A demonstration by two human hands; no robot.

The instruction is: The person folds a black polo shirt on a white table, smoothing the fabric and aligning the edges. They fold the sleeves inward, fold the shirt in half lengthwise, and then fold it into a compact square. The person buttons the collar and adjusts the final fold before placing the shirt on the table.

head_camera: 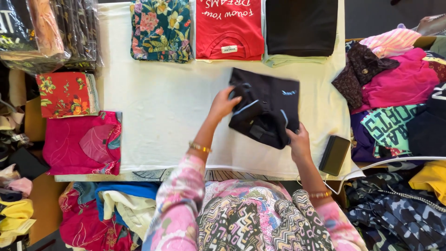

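A folded black garment point(267, 104) with thin light-blue trim lies on the white cloth-covered table point(162, 111), right of centre. My left hand point(224, 103) grips its left edge near the top. My right hand point(298, 141) holds its lower right corner. The garment is slightly lifted and tilted between both hands. Both wrists wear gold bangles, and my sleeves are pink and floral.
Folded clothes line the far edge: a floral piece point(160, 29), a red shirt point(229, 29), a black one point(301, 27). A red floral piece point(65, 94) and a magenta one point(83, 143) lie left. A dark phone point(334, 155) sits right. Heaped clothes point(399, 93) crowd the right side.
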